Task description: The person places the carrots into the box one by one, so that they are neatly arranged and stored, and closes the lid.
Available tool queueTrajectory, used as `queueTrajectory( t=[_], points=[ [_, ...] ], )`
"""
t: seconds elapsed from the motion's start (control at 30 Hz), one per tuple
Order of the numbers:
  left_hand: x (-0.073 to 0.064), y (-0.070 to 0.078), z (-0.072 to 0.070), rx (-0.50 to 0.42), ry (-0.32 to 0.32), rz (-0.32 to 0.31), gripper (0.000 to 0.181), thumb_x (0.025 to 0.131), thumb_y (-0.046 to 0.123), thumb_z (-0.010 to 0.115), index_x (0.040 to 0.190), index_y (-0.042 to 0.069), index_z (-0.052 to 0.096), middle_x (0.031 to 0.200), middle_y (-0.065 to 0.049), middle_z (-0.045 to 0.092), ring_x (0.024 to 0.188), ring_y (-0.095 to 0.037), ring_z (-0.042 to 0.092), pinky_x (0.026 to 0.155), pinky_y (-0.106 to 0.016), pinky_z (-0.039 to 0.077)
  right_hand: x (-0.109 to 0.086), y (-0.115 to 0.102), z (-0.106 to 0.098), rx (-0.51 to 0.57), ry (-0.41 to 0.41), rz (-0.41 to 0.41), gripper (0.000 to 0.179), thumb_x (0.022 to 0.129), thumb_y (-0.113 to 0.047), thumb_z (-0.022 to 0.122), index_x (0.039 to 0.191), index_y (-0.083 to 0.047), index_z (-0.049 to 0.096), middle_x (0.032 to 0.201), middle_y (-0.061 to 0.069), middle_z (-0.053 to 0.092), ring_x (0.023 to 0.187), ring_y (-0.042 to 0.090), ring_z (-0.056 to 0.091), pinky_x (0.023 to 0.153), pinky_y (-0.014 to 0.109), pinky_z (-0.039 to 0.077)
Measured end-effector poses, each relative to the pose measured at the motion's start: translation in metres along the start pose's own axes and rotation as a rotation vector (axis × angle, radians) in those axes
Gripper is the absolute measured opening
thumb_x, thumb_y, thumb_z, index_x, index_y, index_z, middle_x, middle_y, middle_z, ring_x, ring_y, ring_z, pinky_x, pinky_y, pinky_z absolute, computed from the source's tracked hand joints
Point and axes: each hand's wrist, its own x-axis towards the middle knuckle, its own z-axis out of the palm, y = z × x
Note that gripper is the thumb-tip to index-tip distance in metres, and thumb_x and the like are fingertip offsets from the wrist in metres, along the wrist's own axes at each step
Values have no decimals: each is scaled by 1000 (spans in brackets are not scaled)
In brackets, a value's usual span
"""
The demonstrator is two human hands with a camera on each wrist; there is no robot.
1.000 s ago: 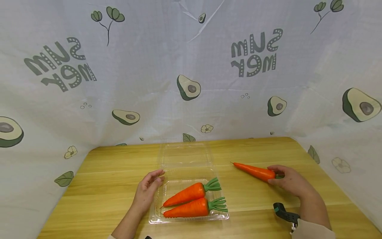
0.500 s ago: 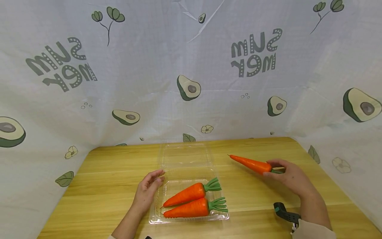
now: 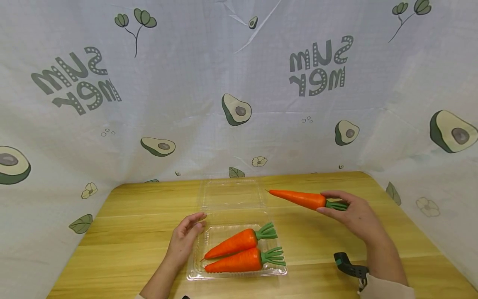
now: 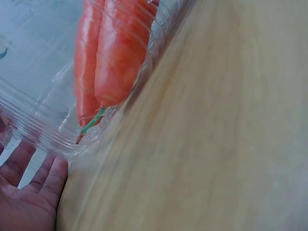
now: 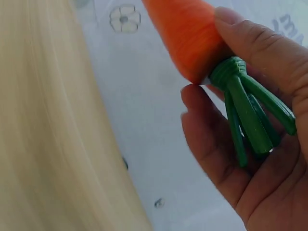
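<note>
Right hand (image 3: 356,216): pinching one carrot (image 3: 298,198) aloft by its crown, right of the clear container (image 3: 235,275). Left hand (image 3: 182,240): touching the container's left edge, thumb and fingers parted. Two carrots (image 3: 237,261): lying inside.

A clear plastic clamshell box (image 3: 220,231) lies open, lid (image 3: 232,193) spread toward twelve o'clock, the left hand (image 3: 184,238) at its ten-o'clock edge. In it, two orange carrots (image 3: 235,261) lie side by side, tips toward nine, green stems (image 3: 274,256) toward three. A third carrot (image 3: 298,198), raised at two o'clock, is pinched near its stems by the right hand (image 3: 354,214).
</note>
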Motion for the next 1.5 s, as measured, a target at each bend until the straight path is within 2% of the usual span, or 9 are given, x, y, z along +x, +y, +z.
queueTrajectory(
  t=[0.17, 0.43, 0.7, 1.07, 1.33, 1.5],
  points=[
    [-1, 0, -1, 7, 5, -11, 32, 103, 5, 54, 135, 1, 60, 139, -22, 62, 119, -18, 68, 97, -19, 55, -1, -17, 10, 77, -17, -51, 62, 89, -39, 79, 140, -11, 61, 134, 25, 57, 102, 32, 55, 74, 30, 48],
    [-2, 1, -2, -3, 4, -11, 32, 103, 4, 53, 135, 0, 60, 139, -22, 62, 119, -18, 67, 97, -20, 56, 2, -43, 31, 155, -52, -235, 50, 87, -26, 82, 131, -10, 67, 128, 21, 64, 92, 26, 59, 70, 26, 55],
    [-2, -1, -3, -1, 10, -5, 32, 103, 5, 54, 135, 0, 60, 139, -22, 62, 119, -17, 68, 96, -18, 55, 6, -63, 60, 190, -188, -351, 43, 87, -27, 82, 126, -14, 70, 126, 13, 68, 90, 15, 65, 76, 25, 59],
    [0, -1, -1, 3, -5, 13, 33, 103, 9, 56, 135, 1, 60, 139, -22, 62, 121, -24, 67, 97, -18, 55, 18, -76, 80, 213, -335, -314, 47, 85, -30, 84, 125, -10, 70, 116, 14, 72, 91, 20, 70, 77, 27, 60],
    [0, -3, 2, -14, -2, 16, 33, 103, 5, 55, 134, -1, 60, 138, -24, 62, 121, -25, 67, 96, -18, 56, 27, -78, 95, 158, -422, -328, 44, 86, -32, 81, 125, -14, 70, 118, 7, 71, 94, 18, 68, 79, 26, 59],
    [0, -1, 2, -13, 3, 18, 33, 103, 5, 54, 134, -1, 59, 138, -25, 61, 122, -26, 67, 97, -19, 56, 32, -78, 100, 177, -466, -347, 37, 93, -27, 75, 127, -16, 68, 123, 9, 69, 99, 20, 69, 84, 26, 59]
  ],
)
